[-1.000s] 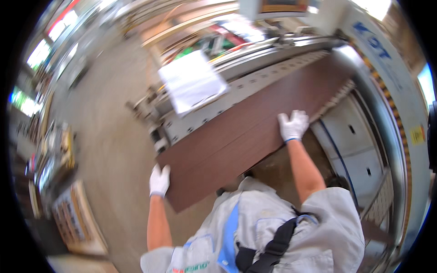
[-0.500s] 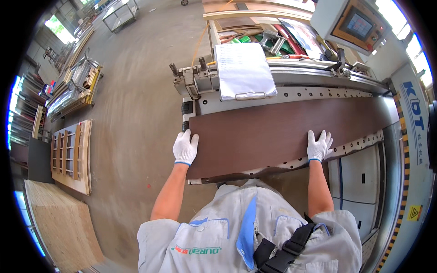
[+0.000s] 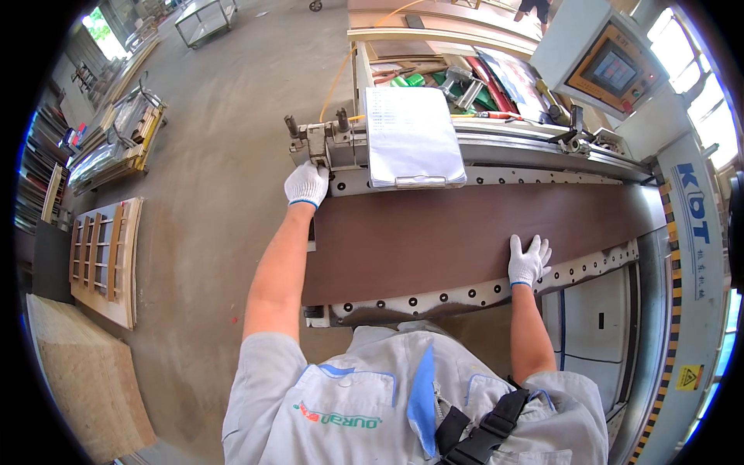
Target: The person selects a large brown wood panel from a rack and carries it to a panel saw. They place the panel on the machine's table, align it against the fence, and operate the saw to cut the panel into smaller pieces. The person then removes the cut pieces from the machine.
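A long dark brown board (image 3: 418,240) lies flat across the perforated machine bed (image 3: 457,297). My right hand (image 3: 529,261), in a white knitted glove, rests open on the board near its front edge, fingers spread. At the bed's far left corner my gloved left hand (image 3: 306,184) is closed, its fingers together against the lower part of a metal end bracket (image 3: 316,143). What those fingers grip is hidden. Sheets of paper on a clipboard (image 3: 415,139) lie across the rail behind the board, overlapping its far side.
A control panel (image 3: 612,70) hangs at the far right above a striped machine column (image 3: 670,310). Tools and scraps, including a red-handled tool (image 3: 500,115), fill a tray behind the rail. Panels (image 3: 101,260), a loaded cart (image 3: 116,147) and a wooden stack (image 3: 89,372) stand left.
My left hand has left the board's left edge and moved away from me to the end bracket. The board's left edge now sits farther back from the bed's front edge. My right hand stays on the board.
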`<state>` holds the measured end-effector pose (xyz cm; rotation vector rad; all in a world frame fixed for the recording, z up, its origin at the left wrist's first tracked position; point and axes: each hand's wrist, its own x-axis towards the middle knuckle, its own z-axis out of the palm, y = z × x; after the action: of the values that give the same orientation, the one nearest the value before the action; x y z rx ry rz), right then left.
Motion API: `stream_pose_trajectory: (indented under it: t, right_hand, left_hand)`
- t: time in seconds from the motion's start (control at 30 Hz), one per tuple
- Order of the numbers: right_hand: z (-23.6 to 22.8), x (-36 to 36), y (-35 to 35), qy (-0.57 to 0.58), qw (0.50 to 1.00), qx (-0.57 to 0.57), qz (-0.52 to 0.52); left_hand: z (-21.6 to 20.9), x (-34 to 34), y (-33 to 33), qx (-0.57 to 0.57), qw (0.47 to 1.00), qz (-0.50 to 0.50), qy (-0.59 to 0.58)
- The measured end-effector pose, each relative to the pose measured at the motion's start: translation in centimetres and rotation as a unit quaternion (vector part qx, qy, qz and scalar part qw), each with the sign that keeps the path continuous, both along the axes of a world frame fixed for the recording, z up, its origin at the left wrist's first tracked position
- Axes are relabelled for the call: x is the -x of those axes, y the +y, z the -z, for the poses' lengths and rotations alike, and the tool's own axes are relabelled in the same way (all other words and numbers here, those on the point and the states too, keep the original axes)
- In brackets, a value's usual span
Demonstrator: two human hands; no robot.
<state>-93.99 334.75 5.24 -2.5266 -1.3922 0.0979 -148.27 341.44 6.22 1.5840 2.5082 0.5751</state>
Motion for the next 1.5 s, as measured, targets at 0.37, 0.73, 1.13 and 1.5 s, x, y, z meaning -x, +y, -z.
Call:
stream_pose_trajectory:
  t: [0.37, 0.73, 1.13, 1.5]
  right_hand:
    - [-0.6, 2.6, 5.0, -0.001, 1.000, 0.003, 0.017]
    - [-0.6, 3.1, 6.8, -0.001, 1.000, -0.006, 0.027]
    - [1.7, -0.5, 7.2, 0.047, 0.994, -0.096, 0.004]
    - [2.5, -3.4, 8.0, 0.047, 0.986, -0.161, 0.014]
  left_hand:
    - [-4.5, 0.4, -2.5, 0.028, 0.994, 0.087, 0.055]
    - [-1.4, 1.7, -7.8, -0.113, 0.991, 0.048, -0.058]
    - [3.3, -2.4, -16.4, -0.116, 0.917, -0.038, -0.380]
    - [3.6, -5.1, -15.9, -0.067, 0.986, -0.016, -0.150]
